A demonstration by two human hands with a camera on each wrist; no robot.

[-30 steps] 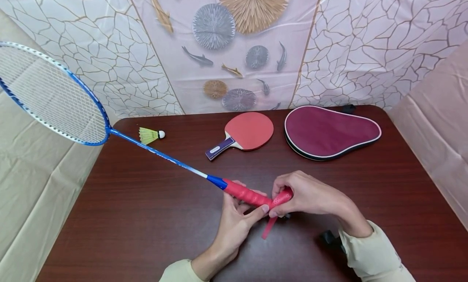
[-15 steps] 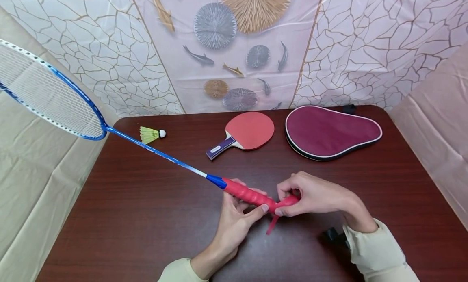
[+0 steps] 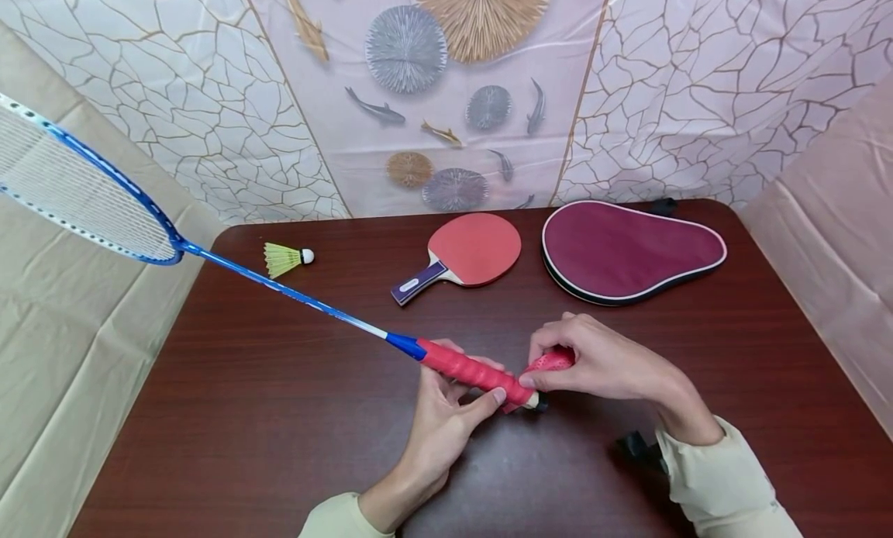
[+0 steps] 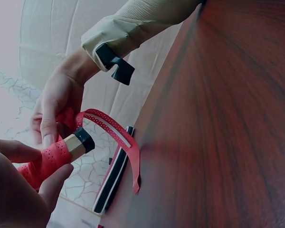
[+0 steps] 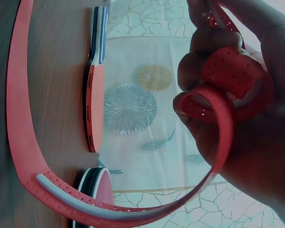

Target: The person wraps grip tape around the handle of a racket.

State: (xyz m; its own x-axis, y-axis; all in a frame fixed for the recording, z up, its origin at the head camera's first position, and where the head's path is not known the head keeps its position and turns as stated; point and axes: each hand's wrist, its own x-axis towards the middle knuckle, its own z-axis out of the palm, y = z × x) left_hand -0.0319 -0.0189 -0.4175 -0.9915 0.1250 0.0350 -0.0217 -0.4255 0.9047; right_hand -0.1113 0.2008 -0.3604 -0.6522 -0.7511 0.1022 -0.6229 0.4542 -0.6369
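Racket (image 3: 307, 301) slants across the head view, held above the table (image 3: 244, 414), its strung head cut off by the left edge. Red tape (image 5: 20, 109) winds around most of the handle (image 4: 75, 148); below it a short pale stretch stays bare, then comes a black end cap (image 4: 87, 137), small from the head but plain in the left wrist view.

The left hand (image 3: 443, 425) has its grip closed around the taped handle, thumb near the lower end, most fingers hidden behind. The right hand (image 3: 607, 360) has its grip clenched on the tape, thumb at the edge of the wrapping, a coil bunched inside the curled fingers; shadow makes its turns hard to count. A loose length with a pale stripe loops out and leaves the right wrist view at the top.

Farther back on the table lie a shuttlecock (image 3: 282, 259), a red paddle (image 3: 476, 249) and a maroon case (image 3: 628, 251), its black strap half hidden. A bracket (image 4: 122, 73) at the right sleeve (image 4: 137, 28) is partly covered in the head view.
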